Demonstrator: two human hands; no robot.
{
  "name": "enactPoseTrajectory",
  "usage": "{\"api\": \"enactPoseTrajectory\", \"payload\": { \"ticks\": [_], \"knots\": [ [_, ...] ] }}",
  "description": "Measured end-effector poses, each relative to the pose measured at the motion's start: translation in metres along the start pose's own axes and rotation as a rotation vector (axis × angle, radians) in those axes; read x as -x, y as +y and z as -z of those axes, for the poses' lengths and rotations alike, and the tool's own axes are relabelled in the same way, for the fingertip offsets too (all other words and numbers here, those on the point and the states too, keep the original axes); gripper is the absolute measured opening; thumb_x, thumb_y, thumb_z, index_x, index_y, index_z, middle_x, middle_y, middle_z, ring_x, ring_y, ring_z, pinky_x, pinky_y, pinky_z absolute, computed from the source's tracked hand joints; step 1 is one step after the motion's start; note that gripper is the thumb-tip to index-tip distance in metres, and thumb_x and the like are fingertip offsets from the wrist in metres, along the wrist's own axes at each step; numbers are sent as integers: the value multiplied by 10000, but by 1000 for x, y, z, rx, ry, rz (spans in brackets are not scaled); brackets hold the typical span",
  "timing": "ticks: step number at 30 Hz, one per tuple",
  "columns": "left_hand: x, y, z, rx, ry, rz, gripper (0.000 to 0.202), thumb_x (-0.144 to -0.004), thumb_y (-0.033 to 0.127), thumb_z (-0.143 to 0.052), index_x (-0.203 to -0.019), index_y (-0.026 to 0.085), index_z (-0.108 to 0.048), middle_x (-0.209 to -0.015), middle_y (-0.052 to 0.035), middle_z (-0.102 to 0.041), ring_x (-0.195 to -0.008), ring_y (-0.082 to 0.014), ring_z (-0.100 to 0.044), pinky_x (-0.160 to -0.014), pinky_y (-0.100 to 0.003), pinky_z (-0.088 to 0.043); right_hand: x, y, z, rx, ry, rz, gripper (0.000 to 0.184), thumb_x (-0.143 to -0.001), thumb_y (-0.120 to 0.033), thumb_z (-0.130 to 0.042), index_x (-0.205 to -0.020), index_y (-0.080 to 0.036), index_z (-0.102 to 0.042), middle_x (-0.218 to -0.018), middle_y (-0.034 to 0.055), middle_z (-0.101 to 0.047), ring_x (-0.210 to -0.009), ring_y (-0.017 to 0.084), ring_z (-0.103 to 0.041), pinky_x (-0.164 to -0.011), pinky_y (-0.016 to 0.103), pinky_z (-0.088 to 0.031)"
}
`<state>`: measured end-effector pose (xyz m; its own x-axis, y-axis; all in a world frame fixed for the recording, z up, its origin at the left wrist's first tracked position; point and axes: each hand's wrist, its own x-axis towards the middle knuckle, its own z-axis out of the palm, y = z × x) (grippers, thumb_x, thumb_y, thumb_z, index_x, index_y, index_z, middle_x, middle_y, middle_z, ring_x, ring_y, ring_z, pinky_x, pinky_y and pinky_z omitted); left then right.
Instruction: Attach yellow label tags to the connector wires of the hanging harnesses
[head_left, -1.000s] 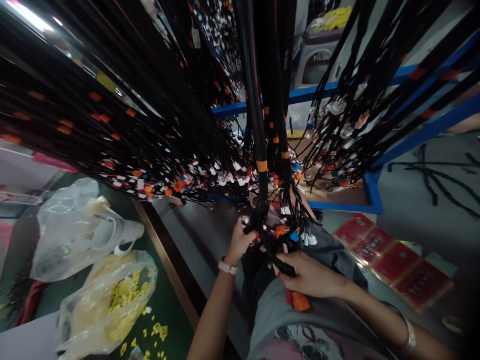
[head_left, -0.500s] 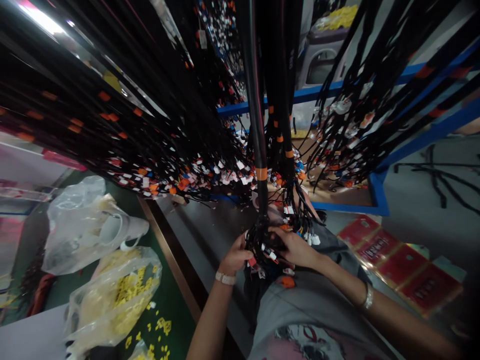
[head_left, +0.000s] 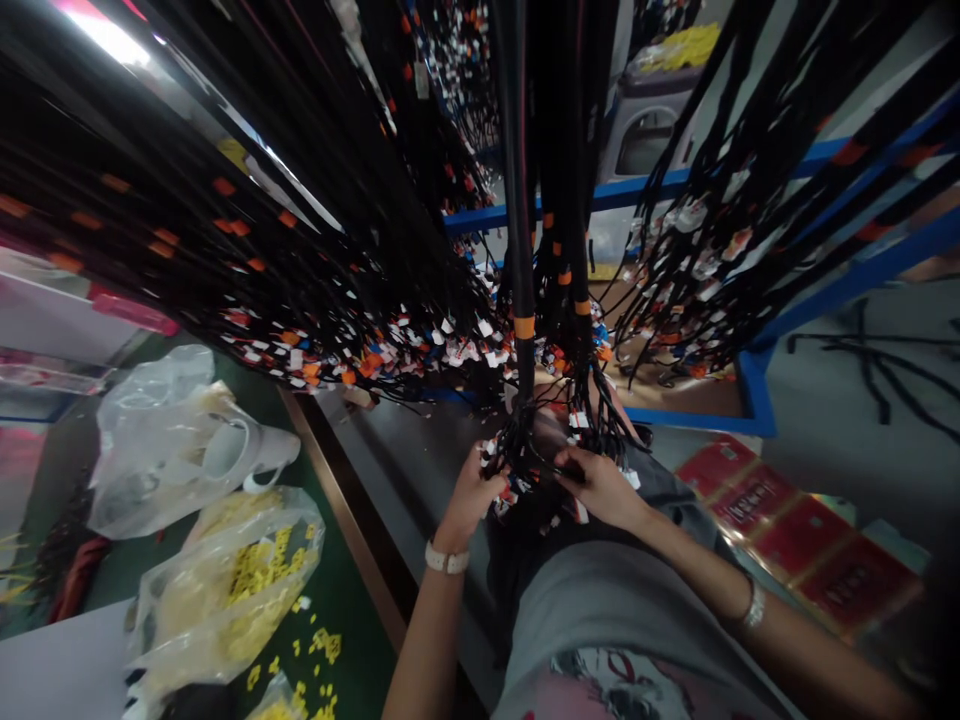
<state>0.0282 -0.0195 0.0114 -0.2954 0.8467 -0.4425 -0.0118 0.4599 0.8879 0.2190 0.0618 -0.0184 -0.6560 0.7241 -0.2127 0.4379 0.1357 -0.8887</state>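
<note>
Hanging from above, a black cable bundle (head_left: 523, 250) with an orange band is gripped at its frayed lower end by both hands over the lap. The left hand (head_left: 469, 495), at nine o'clock of the wire ends (head_left: 525, 470), is clenched on them; the right hand (head_left: 600, 487), at three o'clock, pinches a black connector (head_left: 564, 470). Plastic bags (head_left: 225, 590) of yellow parts lie on the green tabletop (head_left: 352, 640) at eight o'clock.

Plastic bags on your green table.
Yellow parts fill one bag (head_left: 232, 585); red packets (head_left: 780, 520) lie right.
</note>
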Motion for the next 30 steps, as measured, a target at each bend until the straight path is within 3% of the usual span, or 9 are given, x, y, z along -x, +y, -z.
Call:
{"api": "enactPoseTrajectory", "payload": {
  "ticks": [4, 7, 12, 15, 17, 21, 25, 30],
  "knots": [
    [2, 0, -2, 74, -98, -31, 410, -618, 102, -510, -1020, 179, -542, -875, -10, -604, -782, -129, -553, -720, -242, -458, -2, 6, -5, -95, -108, 38, 296, -815, -306, -486, -1051, -202, -631, -1015, 74, -680, -953, 243, -613, -829, 348, -447],
    [7, -2, -1, 117, -190, -42, 422, -599, 93, -512, -1011, 169, -562, -871, -13, -618, -780, -130, -555, -722, -234, -450, -8, 14, -13, -172, -220, 17, 332, -798, -292, -495, -1087, -196, -628, -1002, 62, -689, -934, 249, -614, -844, 372, -451],
    [15, 0, 2, 179, -338, -9, 462, -590, 112, -541, -1051, 149, -562, -839, -39, -647, -700, -144, -575, -612, -228, -454, -17, 20, -20, -356, -431, 51, 306, -761, -297, -526, -1026, -205, -647, -915, 23, -679, -827, 193, -597, -752, 298, -476],
    [18, 3, 5, 211, -463, 45, 463, -604, 144, -558, -1066, 132, -557, -734, -43, -655, -580, -141, -566, -515, -224, -434, -21, 19, -18, -370, -574, 56, 267, -757, -311, -528, -967, -199, -650, -866, 13, -663, -713, 153, -568, -648, 249, -468],
    [19, 3, 7, 246, -485, 52, 449, -610, 186, -581, -1053, 119, -562, -702, -49, -654, -538, -136, -554, -485, -220, -422, -22, 18, -17, -340, -623, 59, 244, -762, -318, -524, -933, -190, -642, -799, 7, -646, -650, 135, -542, -598, 232, -448],
    [20, 0, 14, 276, -491, 53, 400, -611, 263, -625, -978, 111, -579, -667, -50, -643, -499, -125, -530, -455, -211, -388, -27, 18, -8, -189, -568, 110, 226, -752, -362, -551, -845, -169, -624, -741, 7, -620, -658, 144, -537, -599, 234, -423],
    [20, -1, 22, 221, -460, 50, 306, -620, 321, -637, -830, 105, -586, -603, -40, -606, -496, -115, -507, -456, -206, -370, -28, 16, 10, 154, -417, 93, 272, -715, -445, -596, -743, -176, -627, -686, 19, -619, -657, 178, -560, -574, 250, -377],
    [13, 1, 25, 202, -367, 57, 257, -654, 240, -610, -877, 120, -565, -606, 3, -580, -495, -93, -474, -465, -198, -378, -23, 11, 37, 362, -355, -2, 310, -748, -470, -553, -801, -186, -666, -688, 61, -656, -649, 207, -600, -550, 258, -344]
  ]
}}
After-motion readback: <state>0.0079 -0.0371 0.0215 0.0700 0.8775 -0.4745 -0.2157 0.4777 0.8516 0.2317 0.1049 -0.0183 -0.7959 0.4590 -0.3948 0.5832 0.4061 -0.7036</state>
